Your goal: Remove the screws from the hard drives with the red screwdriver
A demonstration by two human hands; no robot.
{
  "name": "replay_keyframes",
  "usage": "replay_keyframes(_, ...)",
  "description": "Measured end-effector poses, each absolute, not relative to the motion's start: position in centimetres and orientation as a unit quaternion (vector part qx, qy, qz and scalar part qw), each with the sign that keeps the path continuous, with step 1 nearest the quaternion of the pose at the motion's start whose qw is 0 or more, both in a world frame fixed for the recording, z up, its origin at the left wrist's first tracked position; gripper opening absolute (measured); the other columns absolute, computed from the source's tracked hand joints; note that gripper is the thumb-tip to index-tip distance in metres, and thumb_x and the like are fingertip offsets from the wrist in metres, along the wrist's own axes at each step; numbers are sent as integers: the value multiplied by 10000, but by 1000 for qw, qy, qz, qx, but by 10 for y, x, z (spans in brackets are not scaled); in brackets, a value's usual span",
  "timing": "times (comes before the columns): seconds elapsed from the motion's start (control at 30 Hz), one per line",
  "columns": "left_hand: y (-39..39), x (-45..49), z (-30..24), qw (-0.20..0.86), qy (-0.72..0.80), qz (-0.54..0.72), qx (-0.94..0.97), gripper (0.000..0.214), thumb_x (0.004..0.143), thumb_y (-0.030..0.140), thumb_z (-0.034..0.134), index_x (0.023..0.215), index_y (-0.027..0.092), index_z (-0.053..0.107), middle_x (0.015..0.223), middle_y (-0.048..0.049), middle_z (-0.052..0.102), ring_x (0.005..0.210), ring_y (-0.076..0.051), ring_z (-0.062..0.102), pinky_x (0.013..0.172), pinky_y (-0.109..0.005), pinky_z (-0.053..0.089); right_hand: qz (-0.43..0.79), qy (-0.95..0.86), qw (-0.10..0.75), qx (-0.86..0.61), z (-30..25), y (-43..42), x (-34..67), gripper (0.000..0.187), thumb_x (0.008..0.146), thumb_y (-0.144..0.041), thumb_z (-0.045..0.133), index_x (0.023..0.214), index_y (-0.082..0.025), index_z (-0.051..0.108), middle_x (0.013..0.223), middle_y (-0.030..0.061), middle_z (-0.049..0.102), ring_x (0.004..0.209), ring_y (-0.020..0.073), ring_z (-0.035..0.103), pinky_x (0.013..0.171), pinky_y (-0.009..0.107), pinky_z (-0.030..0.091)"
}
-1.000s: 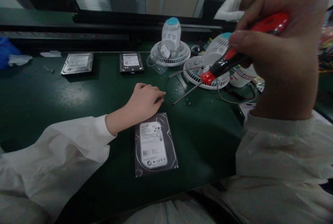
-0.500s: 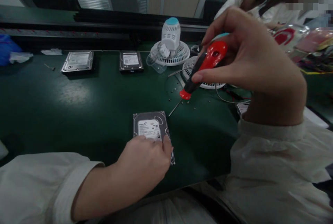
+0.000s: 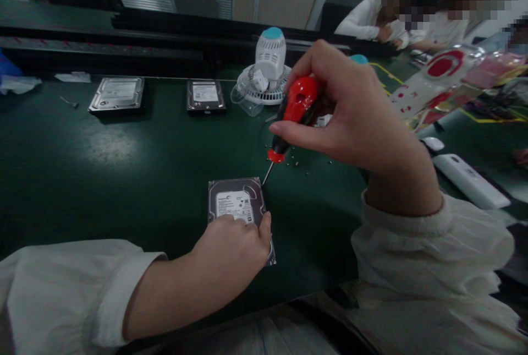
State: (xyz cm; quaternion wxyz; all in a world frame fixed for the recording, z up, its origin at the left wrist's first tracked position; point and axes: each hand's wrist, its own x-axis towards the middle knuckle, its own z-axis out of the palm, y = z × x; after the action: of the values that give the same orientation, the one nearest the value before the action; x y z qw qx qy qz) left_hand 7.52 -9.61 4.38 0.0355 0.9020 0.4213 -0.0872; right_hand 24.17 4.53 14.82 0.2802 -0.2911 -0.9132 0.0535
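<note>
A hard drive (image 3: 237, 198) with a white label lies flat on the green table in front of me. My left hand (image 3: 235, 250) is closed over its near part, curled fingers on the label side and the thumb along the right edge. My right hand (image 3: 350, 113) grips a red and black screwdriver (image 3: 304, 96), tilted with its shaft pointing down and left. The tip is at the drive's far right corner; whether it touches a screw I cannot tell. Several small screws (image 3: 296, 164) are scattered just beyond the screwdriver.
Two more hard drives, a silver one (image 3: 117, 91) and a dark one (image 3: 205, 93), lie at the back left. A white fan (image 3: 270, 58) with a blue top stands behind the screwdriver. To the right are a white oblong device (image 3: 472, 181) and a clear printed bag (image 3: 437, 77). People sit farther back right.
My right hand has moved left and lower, bringing the screwdriver tip to the drive's far right corner. My left hand stays on the drive. The view has shifted slightly.
</note>
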Motion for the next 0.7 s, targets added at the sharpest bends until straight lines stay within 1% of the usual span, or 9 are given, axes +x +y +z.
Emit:
replay_keyframes(0.07,-96,77,47,21,423,-100,900,569,963,108,632,1523,53,545,796,-128,788,614,-256,753,470,-330,480,17,-917,261,-301,146,41,241,386,876,-476,701,1108,-203,555,910,38,608,653,113,466,595,295,389)
replay_keyframes(0.13,-96,78,50,14,422,-109,900,560,968,113,647,1517,58,551,785,-111,786,599,-246,752,453,-325,483,25,-922,258,-287,139,37,243,436,928,-438,634,1285,-209,535,959,31,631,623,99,471,620,292,434)
replay_keyframes(0.2,-96,79,51,6,420,-114,900,552,970,123,653,1509,50,556,775,-104,782,582,-246,747,436,-332,484,50,-923,284,-254,128,33,245,527,962,-369,578,1455,-237,445,1201,46,643,686,90,545,678,278,505)
replay_keyframes(0.27,-96,78,51,-1,412,-114,904,556,967,132,662,1504,34,556,767,-103,778,569,-246,741,424,-339,485,64,-914,334,-219,113,31,247,587,978,-304,534,1539,-285,363,1508,56,513,837,98,632,757,269,566)
replay_keyframes(0.33,-96,78,50,-3,405,-116,907,570,966,137,666,1509,21,542,750,-99,771,554,-243,733,418,-341,486,53,-894,391,-212,99,31,249,598,986,-259,506,1559,-323,345,1615,43,421,1022,130,673,868,279,604)
replay_keyframes(0.43,-94,77,47,-4,397,-117,910,582,968,144,664,1514,2,525,719,-93,756,534,-243,721,409,-346,484,-3,-872,443,-208,86,37,249,653,941,-261,613,1548,-317,378,1576,58,461,1373,213,572,1149,372,554)
replay_keyframes(0.5,-93,77,47,-3,395,-118,911,586,967,144,663,1516,-2,520,702,-89,747,520,-245,713,399,-347,477,-32,-866,461,-192,84,43,250,714,889,-295,706,1533,-321,397,1534,67,481,1476,255,488,1252,445,477)
replay_keyframes(0.63,-93,77,49,4,388,-125,913,586,967,136,663,1520,6,520,697,-91,745,514,-241,711,400,-337,473,-53,-825,527,-195,87,46,257,624,891,-380,695,1466,-381,453,1440,40,472,1421,271,518,1273,502,440)
replay_keyframes(0.7,-94,77,50,7,389,-124,913,593,966,144,668,1523,10,517,723,-107,755,534,-246,722,403,-332,472,-22,-820,524,-228,87,44,260,637,913,-442,634,1491,-410,367,1491,35,387,1484,291,436,1281,532,421)
